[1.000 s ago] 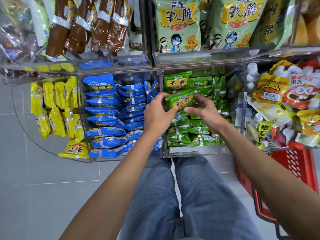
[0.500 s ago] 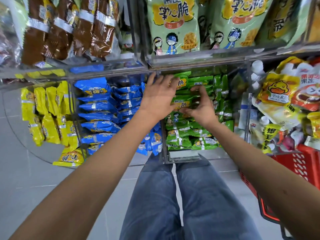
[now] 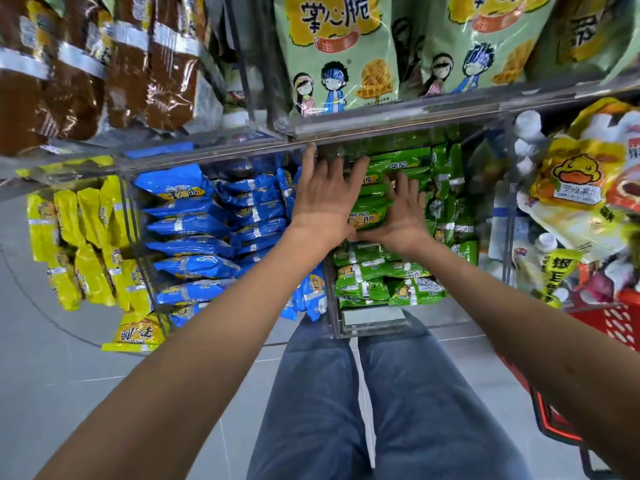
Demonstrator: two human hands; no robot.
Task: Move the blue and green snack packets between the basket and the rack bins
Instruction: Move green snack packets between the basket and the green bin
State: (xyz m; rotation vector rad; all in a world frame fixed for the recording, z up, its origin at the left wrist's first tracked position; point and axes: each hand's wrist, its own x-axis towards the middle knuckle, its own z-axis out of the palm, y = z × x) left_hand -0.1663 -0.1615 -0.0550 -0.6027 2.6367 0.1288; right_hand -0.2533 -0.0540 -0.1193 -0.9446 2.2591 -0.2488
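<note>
Both hands pushed deeper, flat on one green packet.

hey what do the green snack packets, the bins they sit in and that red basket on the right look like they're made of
Green snack packets: thin glossy plastic film, probably foil-lined; they crinkle, catch highlights and have crimped silvery end seals.
Bins: clear rigid plastic, likely acrylic; the packets show straight through the walls, and the edges glint.
Red basket: moulded hard plastic by the look of it, with a slotted wall and a smooth, slightly shiny finish.
</note>
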